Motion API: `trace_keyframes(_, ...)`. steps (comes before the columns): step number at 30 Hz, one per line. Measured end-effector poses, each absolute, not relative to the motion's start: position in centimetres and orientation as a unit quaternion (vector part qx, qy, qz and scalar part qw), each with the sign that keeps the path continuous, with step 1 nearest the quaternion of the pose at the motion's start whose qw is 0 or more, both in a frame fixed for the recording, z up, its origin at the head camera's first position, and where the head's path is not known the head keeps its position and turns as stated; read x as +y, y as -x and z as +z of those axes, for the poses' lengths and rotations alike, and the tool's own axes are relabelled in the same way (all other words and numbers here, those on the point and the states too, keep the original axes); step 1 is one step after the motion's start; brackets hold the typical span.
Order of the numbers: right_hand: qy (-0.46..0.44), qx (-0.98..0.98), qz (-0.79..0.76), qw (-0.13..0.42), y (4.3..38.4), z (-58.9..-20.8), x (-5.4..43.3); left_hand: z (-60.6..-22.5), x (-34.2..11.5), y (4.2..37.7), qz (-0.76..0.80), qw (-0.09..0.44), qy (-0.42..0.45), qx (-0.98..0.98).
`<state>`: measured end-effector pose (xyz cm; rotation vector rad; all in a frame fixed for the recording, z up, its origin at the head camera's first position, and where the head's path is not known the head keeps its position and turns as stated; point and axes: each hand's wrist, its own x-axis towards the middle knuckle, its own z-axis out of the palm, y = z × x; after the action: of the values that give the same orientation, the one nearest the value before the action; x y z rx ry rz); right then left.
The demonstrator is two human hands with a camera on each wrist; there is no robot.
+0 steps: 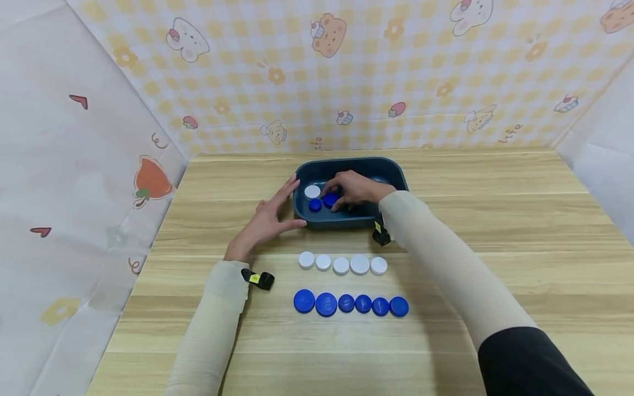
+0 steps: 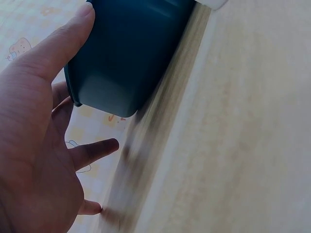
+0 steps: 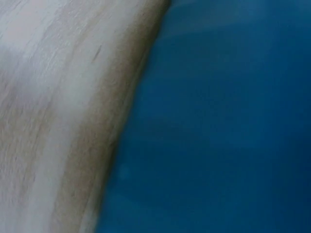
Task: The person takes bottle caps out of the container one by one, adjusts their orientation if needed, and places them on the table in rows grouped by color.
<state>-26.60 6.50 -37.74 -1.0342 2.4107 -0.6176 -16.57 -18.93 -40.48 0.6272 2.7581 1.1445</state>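
A dark blue-green plastic bin (image 1: 337, 224) lies lengthwise across the wooden table. My left hand (image 1: 267, 221) is at the bin's left end, fingers spread, with the thumb at the front corner and the index finger at the rim. In the left wrist view the thumb (image 2: 68, 43) lies against the bin's outer wall (image 2: 126, 58). My right hand (image 1: 355, 188) reaches inside, pinching a large blue bottle cap (image 1: 330, 200) between thumb and fingers. Beside it in the bin are a white cap (image 1: 312, 192) and a smaller blue cap (image 1: 315, 205). The right wrist view shows only the bin's wall (image 3: 209, 121) close up.
In front of the bin, several white caps (image 1: 340, 266) form a row. Nearer to me runs a row of several blue caps (image 1: 346, 303) of mixed sizes. A patterned cloth (image 1: 297, 82) hangs behind the table, and a white sheet (image 1: 74, 165) at the left.
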Motion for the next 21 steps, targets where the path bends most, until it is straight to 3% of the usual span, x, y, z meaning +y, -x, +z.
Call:
trace_keyframes(7,0.368,0.867,-0.231,0.244,26.2,-37.0,6.8,-40.6,-18.9,16.6,0.373,0.043,-0.206,0.903)
trace_keyframes(16,0.381,0.867,-0.241,0.213,25.3,-35.6,8.0,-40.7,-18.9,16.6,0.372,0.041,-0.205,0.904)
trace_keyframes(21,0.41,0.868,-0.227,0.163,24.2,-33.9,9.3,-40.6,-18.8,16.6,0.374,0.039,-0.197,0.906)
